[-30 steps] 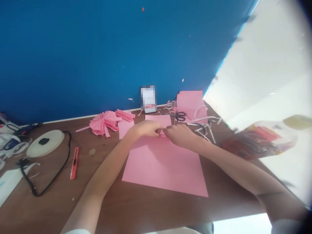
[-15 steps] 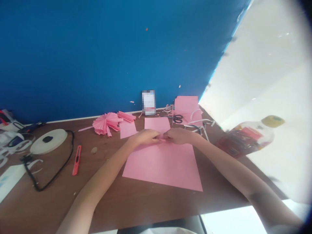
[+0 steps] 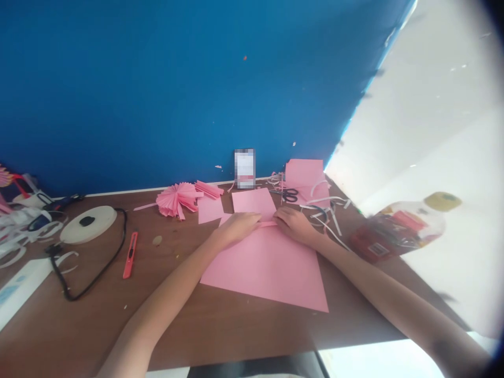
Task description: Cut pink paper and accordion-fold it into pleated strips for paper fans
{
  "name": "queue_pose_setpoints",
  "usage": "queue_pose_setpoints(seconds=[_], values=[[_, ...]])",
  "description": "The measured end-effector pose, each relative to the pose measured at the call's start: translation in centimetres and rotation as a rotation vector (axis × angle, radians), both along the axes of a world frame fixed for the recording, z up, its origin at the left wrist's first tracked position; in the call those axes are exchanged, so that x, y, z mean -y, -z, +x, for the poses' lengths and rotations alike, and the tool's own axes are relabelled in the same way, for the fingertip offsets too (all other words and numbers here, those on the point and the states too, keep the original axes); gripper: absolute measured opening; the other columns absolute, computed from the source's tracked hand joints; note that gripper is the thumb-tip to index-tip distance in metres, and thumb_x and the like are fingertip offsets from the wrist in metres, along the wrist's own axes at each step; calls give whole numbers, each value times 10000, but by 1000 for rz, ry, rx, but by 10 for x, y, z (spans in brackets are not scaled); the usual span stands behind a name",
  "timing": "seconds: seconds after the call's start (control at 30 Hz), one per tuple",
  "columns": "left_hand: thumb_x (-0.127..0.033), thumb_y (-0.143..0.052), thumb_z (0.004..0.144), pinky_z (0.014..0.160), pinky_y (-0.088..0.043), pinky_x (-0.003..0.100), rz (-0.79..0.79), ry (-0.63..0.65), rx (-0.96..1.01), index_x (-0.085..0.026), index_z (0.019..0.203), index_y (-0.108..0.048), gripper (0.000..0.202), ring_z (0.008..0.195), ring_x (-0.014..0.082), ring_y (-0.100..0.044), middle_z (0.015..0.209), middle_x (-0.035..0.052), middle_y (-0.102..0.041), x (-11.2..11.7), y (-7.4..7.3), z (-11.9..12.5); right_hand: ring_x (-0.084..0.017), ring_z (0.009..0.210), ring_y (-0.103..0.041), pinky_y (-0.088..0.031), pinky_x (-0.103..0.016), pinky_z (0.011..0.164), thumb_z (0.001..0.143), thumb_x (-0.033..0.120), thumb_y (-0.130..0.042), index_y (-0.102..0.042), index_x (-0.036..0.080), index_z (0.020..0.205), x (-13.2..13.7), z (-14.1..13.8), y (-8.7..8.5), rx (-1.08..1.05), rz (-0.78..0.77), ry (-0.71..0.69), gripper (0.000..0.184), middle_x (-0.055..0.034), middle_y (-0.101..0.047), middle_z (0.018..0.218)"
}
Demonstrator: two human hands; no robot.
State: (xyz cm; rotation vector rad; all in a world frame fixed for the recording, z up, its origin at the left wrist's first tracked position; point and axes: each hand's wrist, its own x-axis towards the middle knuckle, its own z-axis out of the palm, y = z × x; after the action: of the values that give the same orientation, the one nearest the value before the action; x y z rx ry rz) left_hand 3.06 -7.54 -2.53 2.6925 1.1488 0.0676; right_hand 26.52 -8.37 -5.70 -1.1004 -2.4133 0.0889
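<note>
A large pink paper sheet [image 3: 263,273] lies flat on the brown table [image 3: 169,315], with a narrow folded edge [image 3: 268,224] along its far side. My left hand [image 3: 236,229] and my right hand [image 3: 293,224] both grip that fold, with a short gap between them. A smaller pink sheet [image 3: 252,203] sits just beyond the hands, and its near edge is hidden under or against the fold. Another small pink piece [image 3: 210,210] lies left of it.
Black scissors [image 3: 289,195] rest among white paper strips [image 3: 321,210] at the back right, beside a pink sheet [image 3: 305,176]. A pleated pink paper fan [image 3: 175,200] lies back left. Further left are a red utility knife [image 3: 129,255] and a white disc with a black cord [image 3: 88,224].
My hands have slid apart along the fold, and the fold now shows between them. The camera view has shifted slightly.
</note>
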Motion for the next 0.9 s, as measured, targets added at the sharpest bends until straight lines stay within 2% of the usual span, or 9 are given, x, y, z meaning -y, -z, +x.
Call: queue_pose_setpoints(seconds=[0.13, 0.27, 0.4, 0.5, 0.57, 0.67, 0.77, 0.9], values=[[-498, -275, 996, 650, -342, 275, -13, 64, 20, -190, 885, -568, 439, 829, 199, -593, 933, 59, -654, -5, 2, 1, -178, 792, -591, -370, -270, 682, 986, 259, -397, -620, 188, 903, -5, 5, 11, -70, 13, 21, 248, -66, -671, 879], [-511, -308, 985, 639, -324, 265, -29, 100, 26, -190, 830, -563, 438, 809, 181, -578, 897, 47, -653, -8, 3, -5, -157, 694, -567, -319, -263, 622, 992, 305, -408, -636, 191, 900, -7, 5, 16, 28, 35, -14, 271, -42, -649, 769], [-524, -383, 958, 601, -291, 267, -31, 93, 22, -188, 784, -542, 410, 760, 167, -559, 835, 33, -640, -13, 2, -10, -157, 712, -545, -300, -272, 636, 999, 302, -389, -628, 174, 868, -6, 1, 10, 42, 103, -26, 302, -52, -641, 782], [-507, -458, 921, 569, -278, 264, -116, 71, -5, -195, 771, -530, 354, 723, 154, -544, 814, 17, -631, -22, -3, -12, -161, 722, -524, -287, -283, 647, 990, 292, -391, -616, 167, 831, -3, -3, 3, 91, 130, -55, 303, -60, -632, 773], [-465, -512, 883, 547, -280, 260, -229, 56, -68, -202, 793, -539, 280, 678, 143, -530, 814, 8, -627, -29, -9, -13, -156, 692, -503, -267, -288, 631, 976, 303, -412, -607, 170, 801, -2, -5, -2, 161, 130, -100, 294, -55, -621, 754], [-290, -602, 769, 546, -314, 246, -385, 40, -206, -218, 868, -562, 129, 696, 141, -545, 920, 1, -639, -40, -19, -10, -150, 681, -498, -252, -291, 620, 959, 288, -433, -609, 177, 788, -1, -10, -7, 226, 114, -150, 269, -49, -619, 753], [-159, -635, 637, 564, -359, 239, -473, 3, -334, -234, 929, -571, 308, 732, 155, -574, 978, -3, -647, -46, -27, -4, -150, 713, -525, -269, -284, 631, 943, 237, -445, -625, 181, 837, -4, -14, -6, 221, 67, -177, 216, -49, -641, 799], [-136, -640, 610, 561, -390, 240, -538, -26, -391, -225, 909, -568, 320, 694, 159, -585, 873, -12, -659, -45, -33, 3, -159, 758, -556, -302, -275, 653, 949, 221, -435, -627, 175, 881, -6, -16, -3, 171, 7, -160, 209, -57, -661, 851]])
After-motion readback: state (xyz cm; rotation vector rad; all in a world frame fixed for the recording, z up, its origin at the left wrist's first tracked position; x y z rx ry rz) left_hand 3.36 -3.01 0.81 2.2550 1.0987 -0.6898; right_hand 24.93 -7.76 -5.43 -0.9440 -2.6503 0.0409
